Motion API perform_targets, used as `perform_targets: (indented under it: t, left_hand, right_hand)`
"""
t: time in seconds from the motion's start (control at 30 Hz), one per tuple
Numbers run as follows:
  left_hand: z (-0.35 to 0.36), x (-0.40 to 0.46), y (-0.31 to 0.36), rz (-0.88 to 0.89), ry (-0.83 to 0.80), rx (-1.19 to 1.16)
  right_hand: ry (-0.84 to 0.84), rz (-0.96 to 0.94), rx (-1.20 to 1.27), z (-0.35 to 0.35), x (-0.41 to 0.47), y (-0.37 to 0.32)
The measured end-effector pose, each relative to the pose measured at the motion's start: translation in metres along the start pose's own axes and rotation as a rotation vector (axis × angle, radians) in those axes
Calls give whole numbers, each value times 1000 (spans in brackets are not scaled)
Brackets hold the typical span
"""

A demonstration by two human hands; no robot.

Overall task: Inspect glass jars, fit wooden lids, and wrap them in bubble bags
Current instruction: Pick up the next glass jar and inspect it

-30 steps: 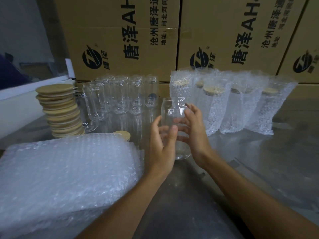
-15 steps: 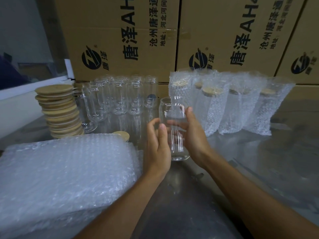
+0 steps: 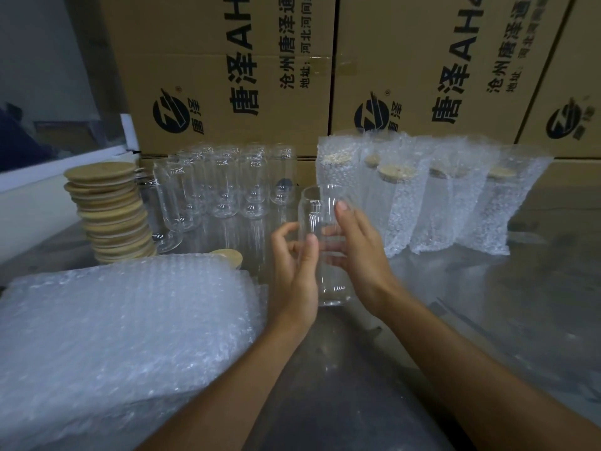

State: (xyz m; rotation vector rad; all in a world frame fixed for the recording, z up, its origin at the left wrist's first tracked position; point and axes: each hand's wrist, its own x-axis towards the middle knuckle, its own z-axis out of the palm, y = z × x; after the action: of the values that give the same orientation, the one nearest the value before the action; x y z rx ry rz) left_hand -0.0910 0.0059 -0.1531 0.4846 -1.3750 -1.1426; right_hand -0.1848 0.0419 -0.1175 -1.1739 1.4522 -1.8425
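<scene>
Dim, cool, even illumination prevailed, with no hard shadows. Soft glare lay on the grey metal tabletop point(image 3: 536, 288), and small highlights glinted on the clear glass jars point(image 3: 224, 187). Wide-angle distortion bowed the printed brown cardboard cartons point(image 3: 227, 60) at the edges, where detail was soft.

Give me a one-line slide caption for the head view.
Both hands, left and right, hold a lidless glass jar upright between stacked wooden lids and bubble-wrapped jars.

We see brown cardboard cartons point(image 3: 227, 76) printed with black Chinese characters stacked behind our grey metal worktable point(image 3: 536, 288).
</scene>
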Motion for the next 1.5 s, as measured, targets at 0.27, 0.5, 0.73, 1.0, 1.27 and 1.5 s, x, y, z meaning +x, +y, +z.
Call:
perform_targets:
  t: [0.27,0.5,0.73,1.0,1.27,1.5]
  left_hand:
    - [0,-1,3,-132,-93,-131]
    - [1,-5,3,-11,-33,161]
    - [-2,-6,3,-17,24,263]
    - [0,-9,8,-53,-8,227]
    - [3,-13,16,65,-85,633]
    - [5,-4,46,157,-165,1030]
  right_hand:
    - [-31,122,165,-4,7,5]
    - [-18,-19,-85,-2,1,3]
    - [11,-159,-133,-4,-3,-1]
    - [-2,-102,-58,-3,0,2]
    - [5,-153,-200,-7,-4,2]
    - [121,-181,-293,-9,-2,0]
